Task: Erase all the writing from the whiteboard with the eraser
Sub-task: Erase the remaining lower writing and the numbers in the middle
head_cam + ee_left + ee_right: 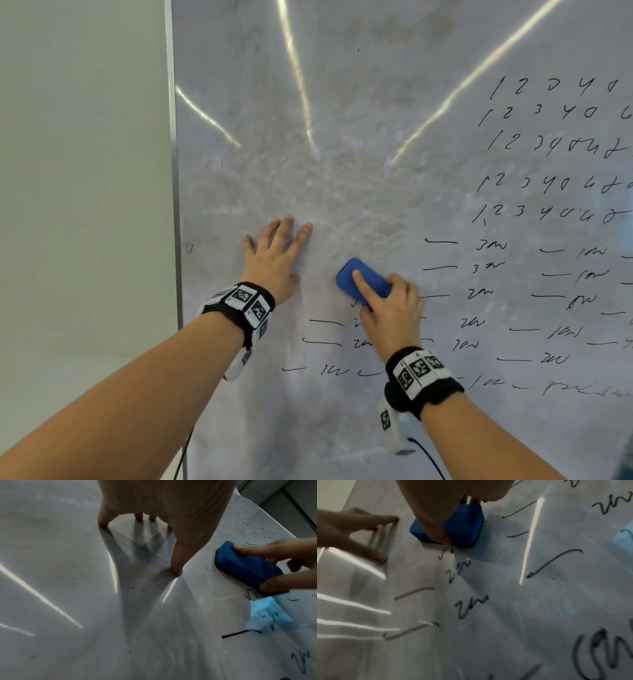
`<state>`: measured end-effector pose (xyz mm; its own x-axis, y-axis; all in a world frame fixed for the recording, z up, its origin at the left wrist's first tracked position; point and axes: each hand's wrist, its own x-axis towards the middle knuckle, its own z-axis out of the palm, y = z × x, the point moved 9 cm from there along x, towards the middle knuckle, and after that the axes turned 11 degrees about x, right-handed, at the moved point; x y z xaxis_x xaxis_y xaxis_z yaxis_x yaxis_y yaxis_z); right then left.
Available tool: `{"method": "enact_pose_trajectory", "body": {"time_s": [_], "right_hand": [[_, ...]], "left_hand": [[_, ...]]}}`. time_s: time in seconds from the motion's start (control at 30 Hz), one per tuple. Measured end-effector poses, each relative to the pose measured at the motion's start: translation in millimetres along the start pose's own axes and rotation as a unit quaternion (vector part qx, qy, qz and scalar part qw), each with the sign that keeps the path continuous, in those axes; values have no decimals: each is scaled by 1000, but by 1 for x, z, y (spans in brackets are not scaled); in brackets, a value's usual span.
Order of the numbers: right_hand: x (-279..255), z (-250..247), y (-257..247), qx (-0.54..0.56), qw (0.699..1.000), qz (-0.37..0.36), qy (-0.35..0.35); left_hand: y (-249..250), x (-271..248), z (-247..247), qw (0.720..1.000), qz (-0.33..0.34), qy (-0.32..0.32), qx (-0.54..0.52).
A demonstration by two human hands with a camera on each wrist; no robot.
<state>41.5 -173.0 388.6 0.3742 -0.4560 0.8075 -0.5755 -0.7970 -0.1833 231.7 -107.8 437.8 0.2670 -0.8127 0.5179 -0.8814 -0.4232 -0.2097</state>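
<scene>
With the right hand [390,308] gripping the eraser [363,279] flat on the whiteboard [376,154], left hand [277,253] spread beside, press evenly across the writing [479,294] seemingly under its fingers.

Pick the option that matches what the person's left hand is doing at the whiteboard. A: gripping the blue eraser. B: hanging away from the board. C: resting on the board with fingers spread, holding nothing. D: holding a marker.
C: the left hand lies against the whiteboard with its fingers spread and nothing in it, while the right hand holds the blue eraser beside it.
</scene>
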Motion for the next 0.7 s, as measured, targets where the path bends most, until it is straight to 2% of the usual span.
{"method": "enact_pose_trajectory", "body": {"time_s": [0.1, 0.23, 0.3, 0.47, 0.53, 0.63, 0.7], "right_hand": [[8, 1, -4, 28, 999, 39, 16], [-16, 32, -40, -2, 997, -52, -61], [-14, 25, -35, -7, 997, -61, -49], [9, 0, -11, 22, 999, 39, 3], [6, 11, -27, 29, 999, 21, -14], [-10, 27, -40, -2, 997, -46, -68], [-8, 12, -23, -12, 998, -42, -47]], "left_hand": [[1, 0, 0, 1000, -1, 0, -2], [0, 0, -2, 1000, 2, 2, -3], [0, 0, -2, 1000, 3, 3, 0], [0, 0, -1, 1000, -1, 0, -1], [0, 0, 0, 1000, -3, 2, -2], [-2, -1, -1, 1000, -1, 3, -12], [-3, -1, -3, 1000, 0, 2, -12]]}}
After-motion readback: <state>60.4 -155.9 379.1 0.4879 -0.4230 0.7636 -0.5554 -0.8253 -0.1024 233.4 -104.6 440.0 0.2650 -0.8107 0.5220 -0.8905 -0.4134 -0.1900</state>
